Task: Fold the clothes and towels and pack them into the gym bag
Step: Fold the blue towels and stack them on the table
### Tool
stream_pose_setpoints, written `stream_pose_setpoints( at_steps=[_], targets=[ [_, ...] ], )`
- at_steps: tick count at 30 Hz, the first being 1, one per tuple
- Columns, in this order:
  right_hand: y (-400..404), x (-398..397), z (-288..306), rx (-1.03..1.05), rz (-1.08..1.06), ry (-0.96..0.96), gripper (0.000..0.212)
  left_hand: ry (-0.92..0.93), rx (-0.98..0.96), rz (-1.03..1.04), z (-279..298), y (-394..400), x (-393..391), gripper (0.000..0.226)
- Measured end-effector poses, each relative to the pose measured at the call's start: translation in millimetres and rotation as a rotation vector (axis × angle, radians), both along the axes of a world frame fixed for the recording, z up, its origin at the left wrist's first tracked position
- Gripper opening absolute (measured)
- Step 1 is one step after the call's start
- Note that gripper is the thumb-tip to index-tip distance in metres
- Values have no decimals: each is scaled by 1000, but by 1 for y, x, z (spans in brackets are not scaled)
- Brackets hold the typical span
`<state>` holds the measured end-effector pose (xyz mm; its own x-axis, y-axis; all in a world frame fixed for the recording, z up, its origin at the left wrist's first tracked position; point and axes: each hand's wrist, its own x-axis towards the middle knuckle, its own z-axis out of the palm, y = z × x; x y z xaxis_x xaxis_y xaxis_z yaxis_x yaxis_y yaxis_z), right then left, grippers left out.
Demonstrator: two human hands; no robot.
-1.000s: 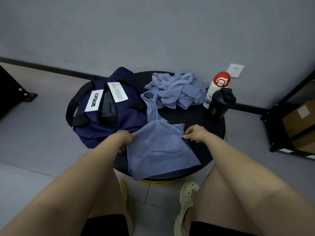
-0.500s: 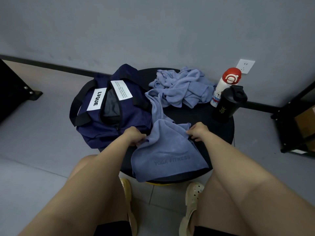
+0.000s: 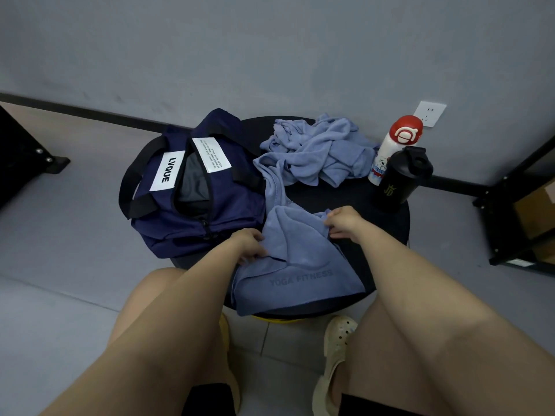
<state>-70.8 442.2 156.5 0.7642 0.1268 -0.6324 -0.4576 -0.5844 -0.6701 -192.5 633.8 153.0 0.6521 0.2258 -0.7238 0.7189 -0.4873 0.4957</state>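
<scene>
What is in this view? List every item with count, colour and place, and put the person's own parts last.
navy fabric gym bag: 1, navy with black straps and white labels, left on the table, zip open
blue-grey towel printed YOGA FITNESS: 1, blue-grey, table's near edge, hanging over it
crumpled blue-grey cloth pile: 1, blue-grey, far side of the table
white bottle with red cap: 1, white and red, table's right edge
black shaker bottle: 1, black, in front of the white bottle
round black table: 1, black, centre
white wall socket: 1, white, wall at right
cream clogs: 2, cream, on the feet below
left hand: 1, grip on the towel's left edge
right hand: 1, grip on the towel's right edge
</scene>
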Motion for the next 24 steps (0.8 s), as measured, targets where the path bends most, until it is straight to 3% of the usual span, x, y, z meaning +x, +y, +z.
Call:
stream_pose_setpoints(
  at_steps=[3,5,7,8,12,16,20,24],
  targets=[
    [-3,-3,8,61,6,-13,20,-44,69,-67,-3,-8,3,53],
    [-6,-3,11,75,8,-21,25,-139,150,-58,-6,-12,5,28],
    [-10,-2,14,83,3,-35,15,-235,218,-26,-6,-14,6,10],
    [-13,-2,17,91,-8,-48,10,-268,246,-24,-6,-14,6,13],
    [-26,4,27,141,-112,-129,20,-368,311,-43,2,-16,6,20],
    [-34,12,36,194,-223,-215,11,-587,220,89,13,-14,9,19],
    [-39,13,49,217,-298,-306,27,-783,204,178,31,-6,15,17],
    [-47,9,68,265,-362,-405,26,-905,16,316,55,1,16,12]
  ],
)
